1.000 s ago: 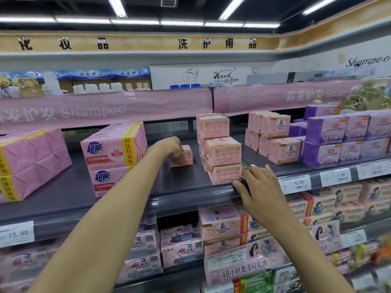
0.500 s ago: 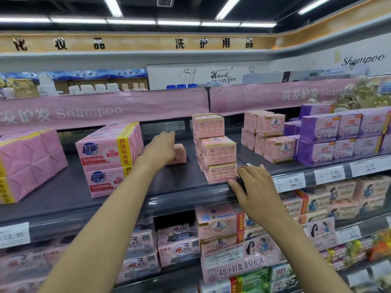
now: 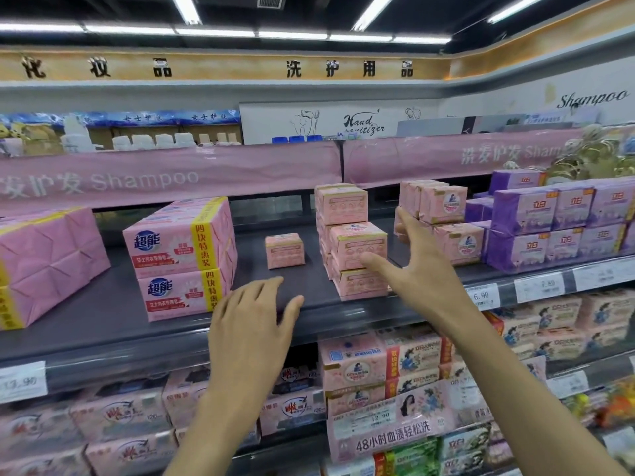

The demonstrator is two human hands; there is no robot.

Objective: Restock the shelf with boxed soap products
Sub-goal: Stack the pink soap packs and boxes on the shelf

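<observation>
Withdrawn from the soap box (image 3: 284, 250), left hand (image 3: 251, 324) hangs released; right hand (image 3: 417, 269) lifted, grip spread, empty.

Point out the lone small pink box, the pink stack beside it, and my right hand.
lone small pink box (image 3: 284, 251): head view, front face.
pink stack (image 3: 342, 206): head view, top box's front.
right hand (image 3: 425, 272): head view, back of hand.

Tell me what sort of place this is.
Most likely a supermarket's toiletries aisle. Stacks of boxed soap sit on a grey shelf, printed price tags line its front edge, and a pink banner reads "Shampoo" below a wall sign for hand sanitizer.
</observation>
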